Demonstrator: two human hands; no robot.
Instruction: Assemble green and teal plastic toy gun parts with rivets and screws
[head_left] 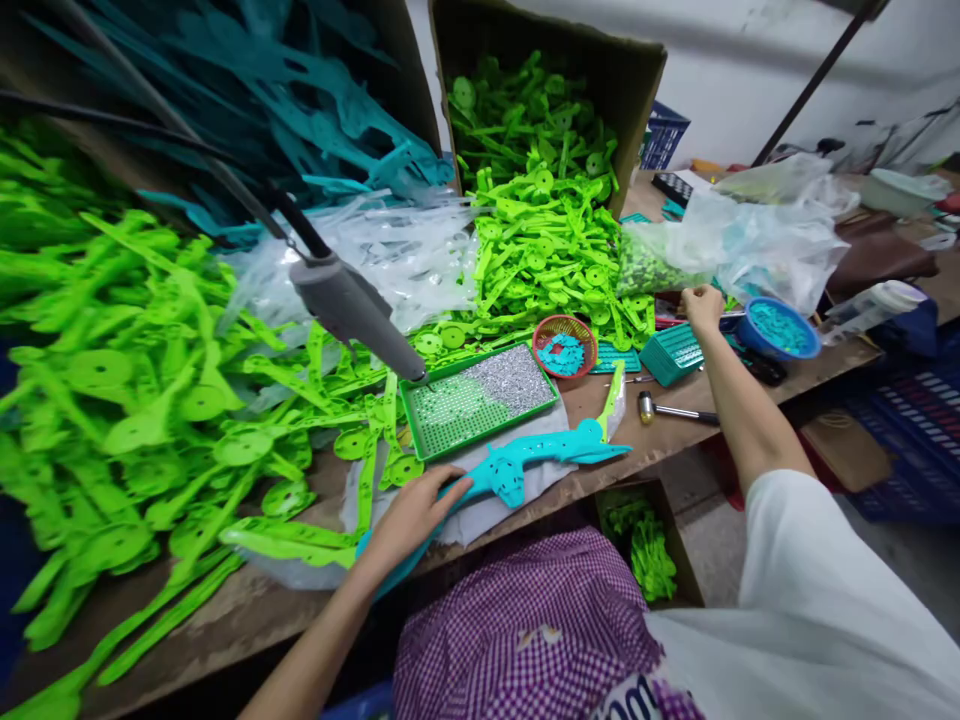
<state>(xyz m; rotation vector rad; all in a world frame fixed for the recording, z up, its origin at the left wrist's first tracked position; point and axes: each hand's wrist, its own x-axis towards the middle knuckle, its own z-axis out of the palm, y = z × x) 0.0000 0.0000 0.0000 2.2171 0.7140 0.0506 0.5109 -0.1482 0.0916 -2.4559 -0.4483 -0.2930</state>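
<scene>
One turquoise plastic part (540,448), long, curved and glossy, lying along the front edge of one brown bench (795,382), with two lime-green pieces (611,395), one at each end. One white cloth (536,485), creased, partly beneath it. One green tray (439,440), rectangular, perforated, just behind the part, holding silvery metal bits, too many to count. One grey power tool (352,310), slanting down, tip at the tray's near-left corner region. One red basket (590,352), round and latticed, and one blue bowl (813,347), smooth; each contains small turquoise pieces, uncounted. One hammer (679,411), with dark handle, laid sideways. One cardboard box (651,95), upright, spilling lime-green plastic mouldings (540,250), flat, with round discs, not countable. Two hands, well apart: the left hand (426,505), palm down, wrist low, fingers curled onto the turquoise part's left portion, gripping it; the right hand (703,306), arm extended forward, fingers bunched downward behind one slotted green basket (673,355), grasp hidden, so whether it holds anything cannot be told.
</scene>
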